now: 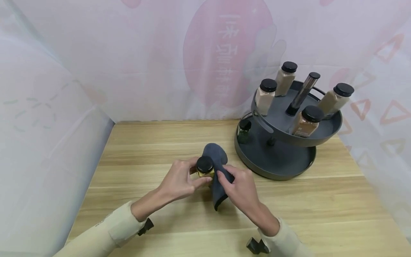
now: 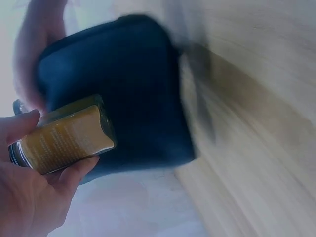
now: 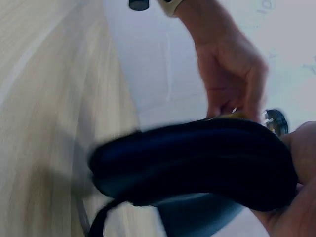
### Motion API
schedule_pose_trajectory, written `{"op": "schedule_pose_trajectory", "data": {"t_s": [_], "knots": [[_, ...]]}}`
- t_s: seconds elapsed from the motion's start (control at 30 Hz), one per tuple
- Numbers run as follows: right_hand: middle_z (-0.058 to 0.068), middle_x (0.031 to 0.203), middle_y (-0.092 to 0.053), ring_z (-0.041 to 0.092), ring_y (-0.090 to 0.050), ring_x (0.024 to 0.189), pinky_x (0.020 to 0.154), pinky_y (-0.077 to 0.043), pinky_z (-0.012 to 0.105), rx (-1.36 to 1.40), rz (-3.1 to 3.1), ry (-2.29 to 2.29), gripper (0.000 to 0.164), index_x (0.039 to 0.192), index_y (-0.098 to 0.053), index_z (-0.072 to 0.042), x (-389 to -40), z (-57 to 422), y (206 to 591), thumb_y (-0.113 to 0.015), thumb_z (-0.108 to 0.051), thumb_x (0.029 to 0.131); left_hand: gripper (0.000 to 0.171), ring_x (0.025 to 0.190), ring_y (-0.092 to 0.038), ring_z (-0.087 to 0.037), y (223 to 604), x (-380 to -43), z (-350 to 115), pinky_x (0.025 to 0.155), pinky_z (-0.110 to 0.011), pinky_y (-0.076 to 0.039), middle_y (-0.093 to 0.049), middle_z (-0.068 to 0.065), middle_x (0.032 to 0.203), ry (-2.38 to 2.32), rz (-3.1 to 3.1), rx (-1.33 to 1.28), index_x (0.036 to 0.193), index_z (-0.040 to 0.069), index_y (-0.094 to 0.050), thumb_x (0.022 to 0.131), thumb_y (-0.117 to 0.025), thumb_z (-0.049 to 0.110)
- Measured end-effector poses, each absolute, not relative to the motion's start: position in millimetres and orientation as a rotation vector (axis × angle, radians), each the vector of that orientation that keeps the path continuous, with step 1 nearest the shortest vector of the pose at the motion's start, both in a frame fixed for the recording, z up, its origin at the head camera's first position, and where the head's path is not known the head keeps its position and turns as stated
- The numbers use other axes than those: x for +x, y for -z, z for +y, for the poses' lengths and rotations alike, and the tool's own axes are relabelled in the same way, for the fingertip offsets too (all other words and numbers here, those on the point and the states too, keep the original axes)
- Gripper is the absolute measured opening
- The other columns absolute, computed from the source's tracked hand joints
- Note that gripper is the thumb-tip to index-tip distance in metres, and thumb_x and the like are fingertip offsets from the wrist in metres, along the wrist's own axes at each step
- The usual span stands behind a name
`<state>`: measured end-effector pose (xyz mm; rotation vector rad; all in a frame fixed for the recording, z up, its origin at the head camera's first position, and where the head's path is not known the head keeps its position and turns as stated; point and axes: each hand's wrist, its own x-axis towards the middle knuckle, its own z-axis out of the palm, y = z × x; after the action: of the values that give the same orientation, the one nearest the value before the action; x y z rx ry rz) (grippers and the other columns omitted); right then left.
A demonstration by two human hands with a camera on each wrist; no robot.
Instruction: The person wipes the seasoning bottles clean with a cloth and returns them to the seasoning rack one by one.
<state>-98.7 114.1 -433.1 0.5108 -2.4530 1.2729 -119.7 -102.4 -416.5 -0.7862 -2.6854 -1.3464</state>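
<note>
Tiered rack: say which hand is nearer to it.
Right. The right hand grips the dark cloth just off the rack's lower tray; the left hand holds the jar on the cloth's far side, farther from the rack.

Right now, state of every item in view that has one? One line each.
Yellow-filled glass jar with black cap: capped, upright, gripped by left hand.
Dark grey cloth: folded, pressed against the jar by right hand.
Grey two-tier rack: four capped jars on top, one on the lower tier.
</note>
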Motion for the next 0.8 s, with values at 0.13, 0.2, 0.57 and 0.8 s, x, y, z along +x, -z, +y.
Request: {"op": "schedule_pose_trajectory", "data": {"t_s": [0.13, 0.2, 0.57, 0.8], "knots": [[0.007, 0.082, -0.078, 0.003, -0.065, 0.059, 0.051, -0.052, 0.019, 0.542, -2.535, -1.255, 0.011, 0.103, -0.081, -0.002, -102.1, 117.1, 434.4, -0.075, -0.006, 0.094, 0.042, 0.098, -0.077, -0.017, 411.6, -118.1, -103.1, 0.083, -0.033, -0.063, -0.08, -0.004, 0.11, 1.375, -2.668, -0.797, 0.124, 0.006, -0.075, 0.086, -0.09, 0.018], [0.008, 0.084, -0.078, 0.001, -0.063, 0.059, 0.051, -0.051, 0.018, 0.543, -2.548, -1.248, 0.013, 0.105, -0.081, -0.001, -103.7, 118.8, 435.8, -0.075, -0.006, 0.094, 0.042, 0.1, -0.077, -0.018, 411.3, -117.9, -104.1, 0.085, -0.033, -0.063, -0.08, -0.005, 0.11, 1.404, -2.658, -0.808, 0.124, 0.005, -0.074, 0.086, -0.09, 0.017], [0.008, 0.084, -0.079, 0.001, -0.062, 0.055, 0.05, -0.051, 0.02, 0.444, -2.504, -1.225, 0.011, 0.102, -0.082, -0.002, -108.1, 138.8, 440.6, -0.078, -0.004, 0.093, 0.03, 0.1, -0.076, -0.015, 423.6, -117.3, -112.9, 0.089, -0.032, -0.062, -0.078, 0.0, 0.102, 1.515, -2.675, -0.854, 0.112, 0.008, -0.075, 0.086, -0.088, 0.012], [0.015, 0.097, -0.081, 0.017, -0.076, 0.07, 0.065, -0.062, 0.035, 0.35, -2.481, -1.186, 0.015, 0.106, -0.081, 0.002, -111.3, 153.5, 435.5, -0.08, -0.005, 0.092, 0.029, 0.106, -0.075, -0.016, 445.8, -124.1, -118.0, 0.094, -0.032, -0.06, -0.078, 0.003, 0.103, 1.545, -2.723, -0.868, 0.109, 0.011, -0.075, 0.084, -0.088, 0.011]]}}
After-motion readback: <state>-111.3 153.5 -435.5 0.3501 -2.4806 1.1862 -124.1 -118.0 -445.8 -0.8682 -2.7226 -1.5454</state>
